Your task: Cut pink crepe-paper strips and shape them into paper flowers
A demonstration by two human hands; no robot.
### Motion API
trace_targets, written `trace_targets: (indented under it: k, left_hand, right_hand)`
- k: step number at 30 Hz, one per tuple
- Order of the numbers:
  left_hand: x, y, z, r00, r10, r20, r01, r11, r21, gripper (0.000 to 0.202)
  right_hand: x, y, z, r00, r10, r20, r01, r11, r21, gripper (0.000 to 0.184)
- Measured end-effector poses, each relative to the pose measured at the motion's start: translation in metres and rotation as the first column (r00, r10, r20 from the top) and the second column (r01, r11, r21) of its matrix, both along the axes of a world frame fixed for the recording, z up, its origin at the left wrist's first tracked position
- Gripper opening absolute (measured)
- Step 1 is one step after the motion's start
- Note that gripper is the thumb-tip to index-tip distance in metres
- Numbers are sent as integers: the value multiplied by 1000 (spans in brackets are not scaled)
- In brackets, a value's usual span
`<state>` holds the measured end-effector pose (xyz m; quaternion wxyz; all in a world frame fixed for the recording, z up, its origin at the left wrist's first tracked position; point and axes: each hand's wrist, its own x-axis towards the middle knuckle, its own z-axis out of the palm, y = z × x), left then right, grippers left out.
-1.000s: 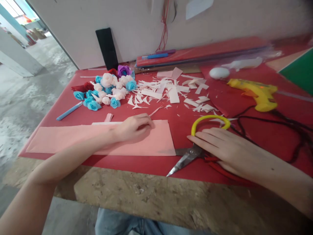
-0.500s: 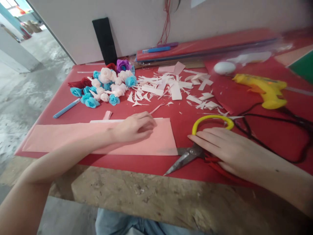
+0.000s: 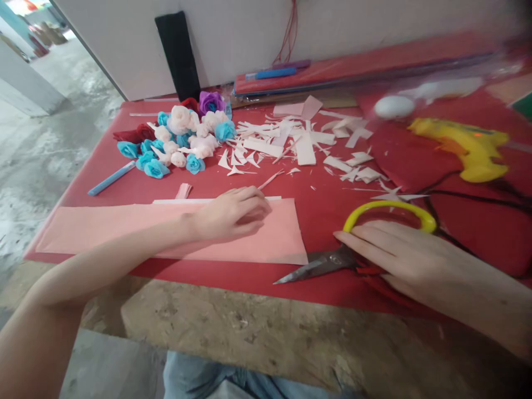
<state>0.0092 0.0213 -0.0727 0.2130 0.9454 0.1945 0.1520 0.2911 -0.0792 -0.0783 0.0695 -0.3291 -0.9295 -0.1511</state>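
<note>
Pink paper [image 3: 124,221] lay flat on the red table [image 3: 324,188], along the near side. Left hand [image 3: 233,213] rested on its right part, fingers curled and close together; cannot tell if they pinched it. Right hand [image 3: 390,249] had fingers clamped on the handles of the scissors [image 3: 336,259]; blades slightly apart, one reaching under the paper's near right corner. Beyond the paper: pale scraps [image 3: 264,146] mid-table, blue, pale pink, red and purple flowers [image 3: 180,120] left of them, blue pen [image 3: 111,178] near the flowers. Yellow glue gun [image 3: 465,147] lay far right.
</note>
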Motion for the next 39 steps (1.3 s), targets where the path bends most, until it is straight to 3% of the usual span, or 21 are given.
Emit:
trace_targets:
  k: [7,11,17,24,30,39]
  left_hand:
    - [-1,1,-4,1000,-6,-12,6,999,33,21]
    - [-1,0,-5,1000,3,-13,-2,1000,23,21]
    - [-2,0,-4,1000,1,-28,-1,1000,12,22]
    - [-2,0,-3,999,6,-38,-6,1000,13,23]
    - [-1,0,-4,999,7,-32,-7,1000,5,22]
    - [-2,0,-6,1000,9,-22,-8,1000,13,20]
  right_hand:
    - [3,-6,3,996,-1,89,-1,1000,18,36]
    - [2,-11,7,986,-30,164,23,999,48,43]
    - [4,-15,-3,981,-132,142,131,991,17,51]
    - [-4,-14,0,978,-52,202,16,984,178,42]
    - [-13,-14,2,959,-120,258,80,984,160,41]
    - [-5,-13,-1,962,7,272,-64,978,200,40]
